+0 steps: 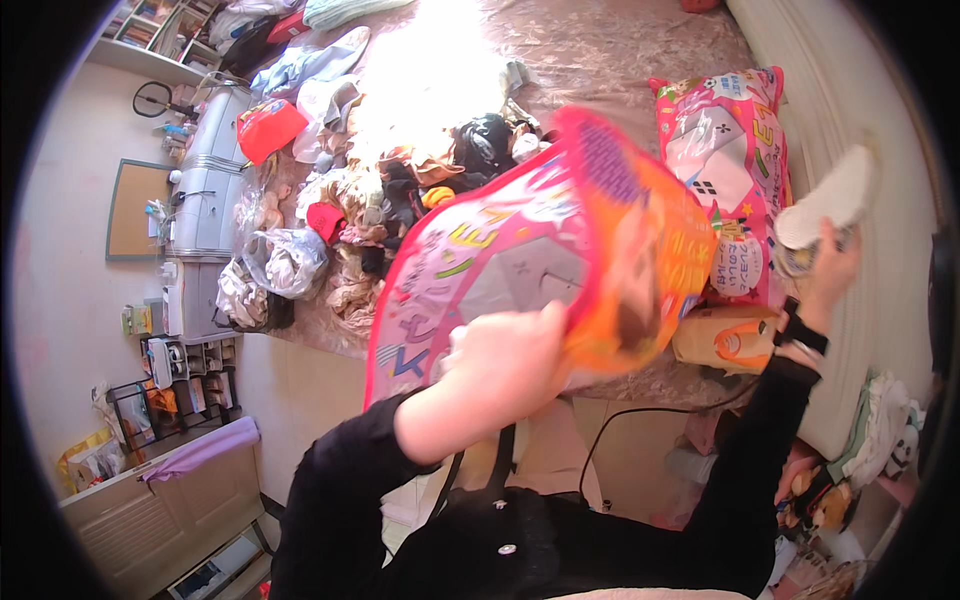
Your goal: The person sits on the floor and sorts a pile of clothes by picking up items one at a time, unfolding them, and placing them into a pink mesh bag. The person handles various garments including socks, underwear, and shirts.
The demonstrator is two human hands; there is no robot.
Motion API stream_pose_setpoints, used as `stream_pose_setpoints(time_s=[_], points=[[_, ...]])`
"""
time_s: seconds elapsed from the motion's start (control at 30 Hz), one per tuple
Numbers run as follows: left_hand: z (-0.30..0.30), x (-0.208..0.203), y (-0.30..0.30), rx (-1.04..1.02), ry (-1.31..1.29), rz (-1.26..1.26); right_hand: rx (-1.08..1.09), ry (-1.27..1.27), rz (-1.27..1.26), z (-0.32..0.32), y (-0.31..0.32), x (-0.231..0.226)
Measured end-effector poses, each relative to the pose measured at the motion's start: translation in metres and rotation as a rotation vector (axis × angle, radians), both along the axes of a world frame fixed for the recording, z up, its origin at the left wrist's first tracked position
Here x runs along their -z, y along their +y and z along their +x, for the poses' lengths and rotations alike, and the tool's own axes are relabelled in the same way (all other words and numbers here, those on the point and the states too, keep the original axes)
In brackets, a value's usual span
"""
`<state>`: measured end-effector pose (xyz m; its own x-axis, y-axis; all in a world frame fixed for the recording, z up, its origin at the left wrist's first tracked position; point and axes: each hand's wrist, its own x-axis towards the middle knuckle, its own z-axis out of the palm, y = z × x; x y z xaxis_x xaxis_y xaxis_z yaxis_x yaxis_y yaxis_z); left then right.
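Observation:
My left hand (505, 365) is closed on the edge of a large pink and orange printed plastic bag (480, 235), which hangs tilted and partly open in front of me. Motion smears the bag's orange side, and I cannot see what is inside it. Off to the right, my right hand (832, 268), with a black band at its wrist, grips a pale oblong slipper-like item (835, 195). It is blurred, so its exact kind is unclear. Just left of that hand, a similar pink bag (715, 150), plump and full, lies on the bed.
A heap of clothes (350, 190) covers the bed's (610, 45) left middle, with a red bag (270, 130) on it. A brown paper bag (725, 338) sits at the near edge. A black cable (625, 412) runs below. More piled items (830, 490) lie at lower right.

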<state>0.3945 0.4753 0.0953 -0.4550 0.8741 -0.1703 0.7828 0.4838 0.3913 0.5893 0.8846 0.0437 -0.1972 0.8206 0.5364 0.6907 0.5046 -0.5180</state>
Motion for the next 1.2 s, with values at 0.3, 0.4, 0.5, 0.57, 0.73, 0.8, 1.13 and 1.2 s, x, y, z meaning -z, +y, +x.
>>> stream_pose_setpoints(time_s=[0.3, 0.4, 0.5, 0.57, 0.73, 0.8, 1.13, 1.2], points=[[0.116, 0.038, 0.008, 0.464, -0.577, 0.411, -0.947, 0.889, -1.794, -0.004, -0.341, -0.098], [0.090, 0.062, -0.070, 0.675, -1.008, 0.619, -0.673, 0.650, -1.845, 0.002, -0.389, -0.080], [0.006, 0.083, -0.159, 0.295, -1.290, 0.156, -0.560, 0.439, -1.675, 0.020, -0.392, -0.056], [-0.043, 0.095, -0.201, -0.210, -1.856, 0.417, -0.507, 0.345, -1.583, 0.026, -0.385, -0.037], [-0.107, 0.109, -0.257, -0.373, -2.175, 0.846, -0.410, 0.394, -1.631, 0.020, -0.386, -0.011], [-0.119, 0.114, -0.272, -0.446, -2.092, 0.860, -0.443, 0.221, -1.653, 0.018, -0.391, -0.014], [-0.113, 0.253, -0.319, -0.346, -0.379, -0.328, -0.751, -0.390, -1.904, 0.015, -0.402, -0.038], [-0.101, 0.273, -0.312, -0.323, -0.574, -0.470, -0.563, -0.312, -1.946, 0.014, -0.406, -0.027]])
